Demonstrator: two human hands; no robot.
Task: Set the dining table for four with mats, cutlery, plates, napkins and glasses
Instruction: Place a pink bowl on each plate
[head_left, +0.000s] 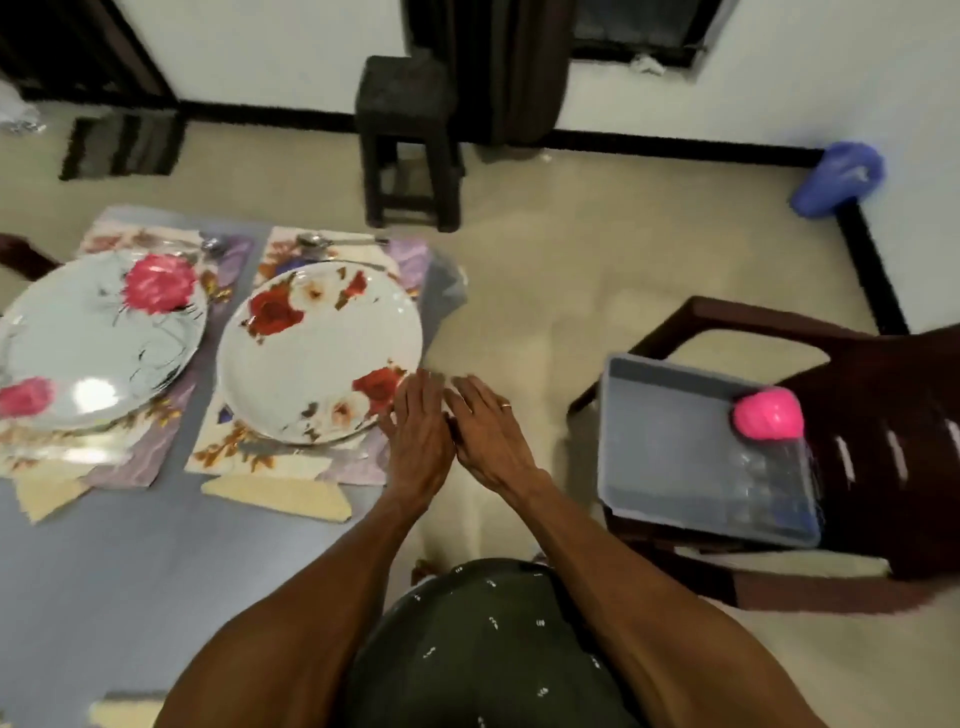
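Grey table (130, 571) at left, two floral plates (319, 353) on mats (363, 260), spoon (337, 240) far, napkin (280, 499) near, both hands (421, 431) flat with fingers (467, 389) straight at table's right edge, dark stool (410, 140) far, grey tray (675, 452) on brown chair (883, 415) right.

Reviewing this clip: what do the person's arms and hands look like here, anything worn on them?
Both forearms are bare, with no sleeves, gloves or watch in view. The left hand wears nothing visible; the right hand has a thin gold-coloured ring on one finger. Below the arms shows a dark green garment with small white marks.
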